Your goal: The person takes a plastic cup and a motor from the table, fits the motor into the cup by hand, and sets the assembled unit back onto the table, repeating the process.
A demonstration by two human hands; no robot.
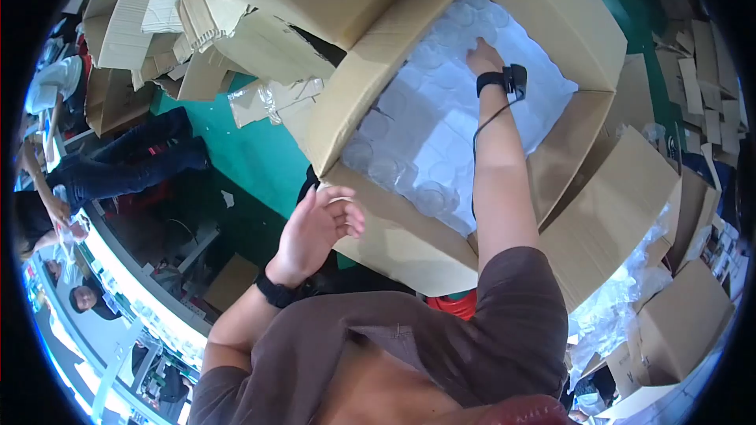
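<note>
A large open cardboard box (358, 83) stands in front of me, lined with a white sheet (543, 71). Clear, round, cup-like plastic pieces (386, 169) lie along its near left side and in its far corner. My right hand (486, 57) reaches deep into the box, by the pieces in that far corner. Its fingers show too small to tell whether they grip one. Outside the box's near left corner, my left hand (315, 224) is raised, palm facing up and fingers loosely curled apart, holding nothing. Both wrists wear black bands; a small device with a cable sits on the right one.
Flattened cardboard (260, 47) and opened cartons lie to the left on the green floor (252, 149). Another carton (622, 205) and crumpled clear plastic film (622, 315) are at the right. At far left, a person in dark trousers (134, 161) stands by a long lit workbench (142, 287).
</note>
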